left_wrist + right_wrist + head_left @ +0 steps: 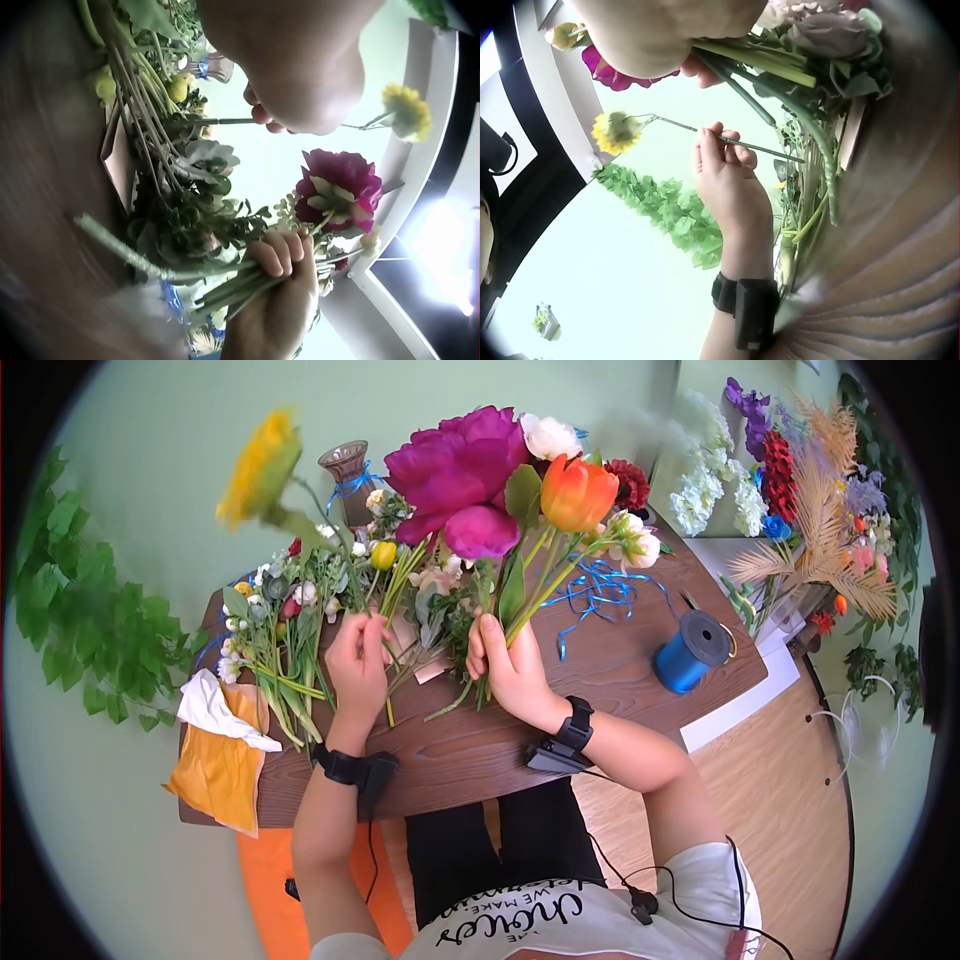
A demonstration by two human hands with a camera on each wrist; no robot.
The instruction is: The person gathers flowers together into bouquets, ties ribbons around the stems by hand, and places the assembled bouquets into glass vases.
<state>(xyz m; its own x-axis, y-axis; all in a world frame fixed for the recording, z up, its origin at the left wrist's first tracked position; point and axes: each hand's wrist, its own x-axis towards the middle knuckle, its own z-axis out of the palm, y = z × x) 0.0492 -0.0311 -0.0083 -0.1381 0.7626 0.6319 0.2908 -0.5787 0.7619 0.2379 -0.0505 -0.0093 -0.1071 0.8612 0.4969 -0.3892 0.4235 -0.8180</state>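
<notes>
My left hand (358, 665) pinches the thin green stem of a yellow flower (262, 468); in the right wrist view the same flower (616, 133) tilts away from the fingers of that hand (731, 184). Several stems are gripped in my right hand (515, 672), topped by a big magenta flower (455, 465), an orange tulip (577, 493) and white blooms (634, 540). The left wrist view shows the fingers of my right hand (279, 289) curled round this bundle, below the magenta flower (341, 187), with cut stem ends sticking out.
Loose flowers with green stems (290, 700) lie at the table's left, by an orange and white paper (225, 750). A glass vase (346, 465) stands at the back. Blue ribbon (600, 592) and a blue spool (684, 660) are at the right, near a dried arrangement (820, 525).
</notes>
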